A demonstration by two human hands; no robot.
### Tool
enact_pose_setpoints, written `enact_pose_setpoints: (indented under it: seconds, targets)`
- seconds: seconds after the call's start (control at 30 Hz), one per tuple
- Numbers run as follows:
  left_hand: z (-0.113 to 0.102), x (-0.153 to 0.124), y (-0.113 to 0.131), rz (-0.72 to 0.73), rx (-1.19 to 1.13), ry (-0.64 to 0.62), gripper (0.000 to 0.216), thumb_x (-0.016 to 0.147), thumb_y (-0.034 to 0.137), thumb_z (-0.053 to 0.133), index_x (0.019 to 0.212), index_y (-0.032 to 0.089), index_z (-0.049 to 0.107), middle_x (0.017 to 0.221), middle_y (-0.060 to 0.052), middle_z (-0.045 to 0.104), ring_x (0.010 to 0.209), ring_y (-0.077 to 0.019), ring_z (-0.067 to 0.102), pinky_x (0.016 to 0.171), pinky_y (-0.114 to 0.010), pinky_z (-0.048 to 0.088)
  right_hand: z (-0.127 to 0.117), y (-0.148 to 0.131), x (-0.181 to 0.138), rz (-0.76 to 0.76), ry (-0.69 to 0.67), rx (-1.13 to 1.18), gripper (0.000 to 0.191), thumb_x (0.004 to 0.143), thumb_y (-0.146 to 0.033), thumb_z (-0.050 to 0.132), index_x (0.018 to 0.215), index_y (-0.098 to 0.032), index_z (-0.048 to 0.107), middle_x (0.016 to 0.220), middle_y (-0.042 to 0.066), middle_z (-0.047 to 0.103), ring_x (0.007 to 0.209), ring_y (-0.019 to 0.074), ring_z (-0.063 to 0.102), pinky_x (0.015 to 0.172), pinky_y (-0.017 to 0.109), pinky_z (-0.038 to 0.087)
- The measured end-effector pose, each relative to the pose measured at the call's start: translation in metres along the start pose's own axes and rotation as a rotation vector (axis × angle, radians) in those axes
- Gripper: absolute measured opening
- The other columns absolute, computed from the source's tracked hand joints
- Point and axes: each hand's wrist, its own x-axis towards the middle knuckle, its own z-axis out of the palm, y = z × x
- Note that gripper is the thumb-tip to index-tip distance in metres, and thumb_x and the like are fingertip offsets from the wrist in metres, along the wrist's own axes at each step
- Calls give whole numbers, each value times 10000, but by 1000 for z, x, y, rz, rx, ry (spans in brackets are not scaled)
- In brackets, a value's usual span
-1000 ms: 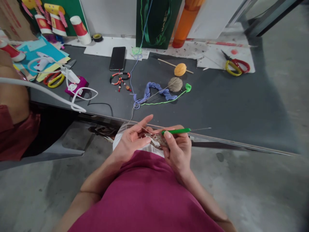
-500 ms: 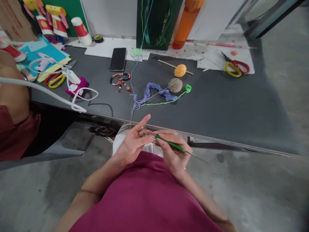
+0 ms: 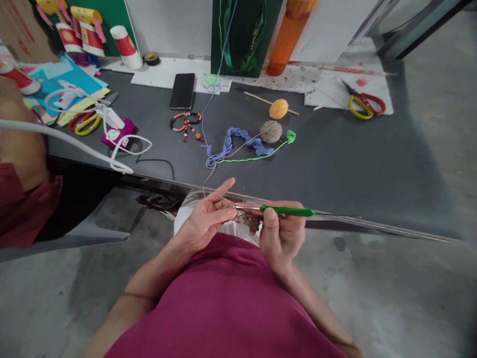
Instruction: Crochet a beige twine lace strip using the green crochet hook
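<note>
My right hand [image 3: 281,231] is closed round a green-handled crochet hook [image 3: 286,211], held level with its metal tip pointing left. My left hand [image 3: 206,219] pinches a small beige crochet piece [image 3: 246,218] between thumb and fingers, index finger raised with the thin beige thread over it. That thread runs up to a beige yarn ball [image 3: 271,131] on the grey table [image 3: 335,149]. Both hands hover just below the table's near edge, above my lap.
On the table lie a blue crochet strip [image 3: 238,140], green yarn [image 3: 257,156], an orange yarn ball [image 3: 278,108], a black phone [image 3: 182,91], a beaded bracelet [image 3: 185,122], scissors [image 3: 363,104] and a glue gun [image 3: 67,97]. Another person's arm [image 3: 18,149] is at left.
The hook has swung from pointing down-right back up to level, and my right hand has shifted slightly right. My left hand keeps its pinch on the crochet piece.
</note>
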Motion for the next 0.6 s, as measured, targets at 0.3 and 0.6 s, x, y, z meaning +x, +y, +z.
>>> enact_pose_setpoints:
  seconds: [0.3, 0.6]
  targets:
    - [7, -3, 0, -19, -20, -36, 612, 671, 139, 945, 1250, 278, 800, 865, 22, 756, 893, -159, 705, 940, -345, 508, 4, -1, 5, 376, -92, 227, 176, 954, -436, 753, 948, -287, 658, 675, -64, 757, 395, 110, 584, 367, 220, 478]
    - [10, 0, -9, 182, -17, 79, 594, 696, 193, 964, 1258, 290, 796, 754, 57, 726, 710, -82, 633, 760, -240, 511, 2, 7, 5, -350, -210, -154, 276, 936, -114, 729, 1114, -322, 765, 1115, 21, 861, 901, 210, 841, 730, 339, 702]
